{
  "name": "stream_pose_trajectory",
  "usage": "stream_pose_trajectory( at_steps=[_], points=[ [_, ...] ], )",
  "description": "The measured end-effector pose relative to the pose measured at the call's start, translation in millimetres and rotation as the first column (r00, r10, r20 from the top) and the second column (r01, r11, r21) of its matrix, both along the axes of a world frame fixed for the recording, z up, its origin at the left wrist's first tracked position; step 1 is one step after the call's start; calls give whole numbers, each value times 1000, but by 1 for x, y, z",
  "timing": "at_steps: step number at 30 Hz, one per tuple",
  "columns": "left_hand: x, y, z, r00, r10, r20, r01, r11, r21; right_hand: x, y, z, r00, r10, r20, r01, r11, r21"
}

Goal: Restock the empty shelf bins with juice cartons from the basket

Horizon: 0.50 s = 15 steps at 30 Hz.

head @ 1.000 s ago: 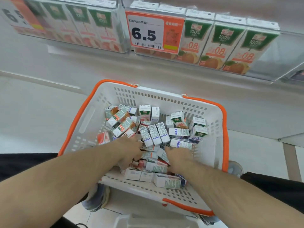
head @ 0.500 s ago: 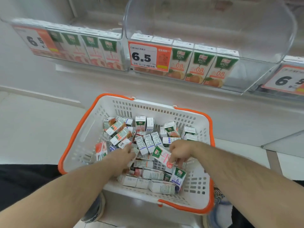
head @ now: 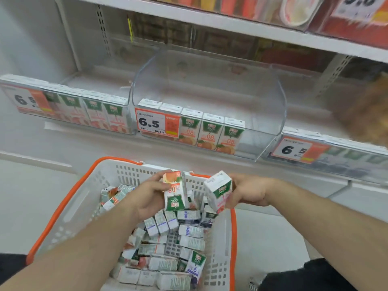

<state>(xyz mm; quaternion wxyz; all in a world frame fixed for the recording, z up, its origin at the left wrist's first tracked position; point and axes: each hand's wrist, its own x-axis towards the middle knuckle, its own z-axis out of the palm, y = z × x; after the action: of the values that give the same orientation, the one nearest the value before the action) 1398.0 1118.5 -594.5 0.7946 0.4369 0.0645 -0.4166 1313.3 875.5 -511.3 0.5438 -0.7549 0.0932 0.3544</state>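
Observation:
A white basket with an orange rim (head: 69, 208) holds several small juice cartons (head: 184, 238) in a loose pile. My left hand (head: 149, 198) grips one juice carton (head: 175, 191), held upside down above the pile. My right hand (head: 249, 193) grips a second carton (head: 218, 191), tilted, beside the first. Straight ahead on the low shelf stands a clear plastic bin (head: 210, 97); a single front row of orange juice cartons (head: 210, 131) fills its left part and the room behind them is bare.
A 6.5 price tag (head: 156, 123) hangs on the middle bin. Another bin with red-labelled cartons (head: 92, 111) is to the left, a third with a price tag (head: 298, 150) to the right. A higher shelf (head: 231, 22) overhangs the bins.
Both hands have come up out of the pile, each holding a carton. The view has tilted up, showing more of the shelf and the bins.

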Motion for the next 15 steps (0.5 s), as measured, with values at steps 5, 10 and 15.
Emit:
stream_pose_trajectory(
  at_steps=[5, 10, 15],
  points=[
    [-6, -36, 18, 985, 86, -152, -111, 980, -165, -23, -6, 0, 950, -301, 84, 287, 947, 148],
    [-19, -66, 40, 997, 60, -59, -57, 997, 47, -41, -6, 7, 891, -430, 147, 399, 895, 199],
    [-33, -81, 61, 772, -350, 530, 51, 866, 497, -48, -11, 17, 797, -580, 171, 527, 805, 271]
  ],
)
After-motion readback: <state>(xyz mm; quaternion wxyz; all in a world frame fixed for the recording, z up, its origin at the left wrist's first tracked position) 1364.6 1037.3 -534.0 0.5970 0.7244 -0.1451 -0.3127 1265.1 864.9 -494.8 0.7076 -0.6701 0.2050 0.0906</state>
